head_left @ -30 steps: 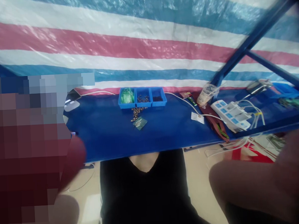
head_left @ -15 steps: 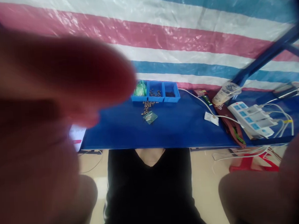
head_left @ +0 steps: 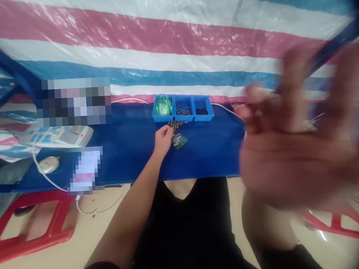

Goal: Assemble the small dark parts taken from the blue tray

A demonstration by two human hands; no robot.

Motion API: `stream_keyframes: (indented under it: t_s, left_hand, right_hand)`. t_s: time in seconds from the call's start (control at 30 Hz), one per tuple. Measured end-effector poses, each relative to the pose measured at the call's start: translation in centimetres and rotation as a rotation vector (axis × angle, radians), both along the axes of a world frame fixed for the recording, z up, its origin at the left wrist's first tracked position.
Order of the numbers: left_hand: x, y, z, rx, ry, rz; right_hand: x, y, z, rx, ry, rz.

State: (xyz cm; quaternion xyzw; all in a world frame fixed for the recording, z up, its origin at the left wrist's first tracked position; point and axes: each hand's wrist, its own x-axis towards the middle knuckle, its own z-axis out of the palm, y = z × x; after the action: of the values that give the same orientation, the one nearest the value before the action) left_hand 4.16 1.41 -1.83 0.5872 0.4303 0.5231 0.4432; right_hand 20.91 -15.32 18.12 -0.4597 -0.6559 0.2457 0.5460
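Observation:
My left hand [head_left: 164,138] rests at the table's middle, its fingers curled together beside a small pile of brass-coloured metal pieces [head_left: 179,124]. Whatever its fingertips may hold is too small to make out. Just right of it lies a small clear plastic bag [head_left: 180,141] with pale pieces in or on it. Close to the camera, my right hand [head_left: 300,144] looms large and blurred, fingers spread and nothing seen in it. Behind the pile stand three joined blue bins: one with green plastic bags [head_left: 163,106], one with brass-coloured pieces [head_left: 183,110], one with dark small pieces [head_left: 201,111].
On the blue table [head_left: 128,145], a power strip [head_left: 63,136], a phone-like pixelated thing [head_left: 86,169] and a round pale object [head_left: 48,164] lie left. A white cable [head_left: 46,175] runs there. Red stools [head_left: 60,217] stand below. A striped sheet [head_left: 168,42] hangs behind.
The large hand that covered the left side is gone from there. My left hand now reaches to the brass-coloured pile, and my right hand has come up large at the right.

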Motion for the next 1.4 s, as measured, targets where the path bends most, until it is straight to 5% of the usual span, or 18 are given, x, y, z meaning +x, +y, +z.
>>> stream_keyframes:
  t_s: [0.1, 0.23, 0.33, 0.57, 0.67, 0.83, 1.4]
  left_hand:
    - [-0.5, -0.5, 0.0, 0.072, 0.021, -0.014]
    - [-0.7, -0.6, -0.1, 0.104, -0.034, 0.015]
    - [-0.7, -0.7, -0.3, 0.133, 0.031, 0.03]
    - [-0.6, -1.3, -0.1, 0.163, 0.107, 0.005]
    - [-0.5, -1.4, -0.2, 0.174, 0.113, -0.006]
    - [-0.3, -1.6, -0.4, 0.189, 0.126, 0.031]
    - [0.1, -1.7, -0.3, 0.246, 0.201, 0.187]
  right_hand:
    - [-0.3, 5.0, -6.2, 0.002, 0.111, -0.156]
    - [0.5, 10.7, -16.7, -0.252, 0.096, -0.241]
    - [1.1, 11.7, -20.0, -0.292, 0.059, -0.26]
    - [1.1, 10.5, -19.9, -0.273, -0.143, -0.149]
    - [1.0, 10.2, -19.8, -0.185, -0.283, -0.019]
    - [0.8, 10.1, -19.5, -0.075, -0.488, -0.002]
    - [0.2, 9.9, -18.5, -0.108, -0.653, 0.087]
